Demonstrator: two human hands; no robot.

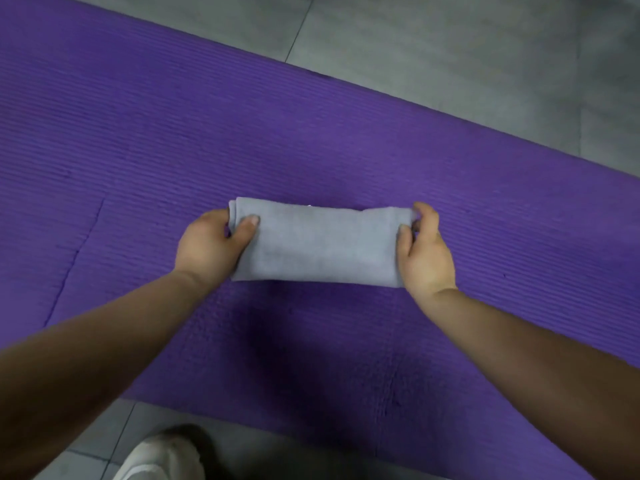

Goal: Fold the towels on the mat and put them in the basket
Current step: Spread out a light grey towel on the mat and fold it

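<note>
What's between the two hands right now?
The folded grey towel spans from left hand to right hand, each gripping an end, in the head view.

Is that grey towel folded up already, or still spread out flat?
Folded. The grey towel is a compact rectangle with stacked layers at its left end, gripped by the left hand and right hand.

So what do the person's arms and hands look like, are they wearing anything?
Both arms are bare, with no sleeves in view. The left hand and right hand wear no gloves, rings, watch or bracelets that show. The thumbnails look short and plain.
</note>
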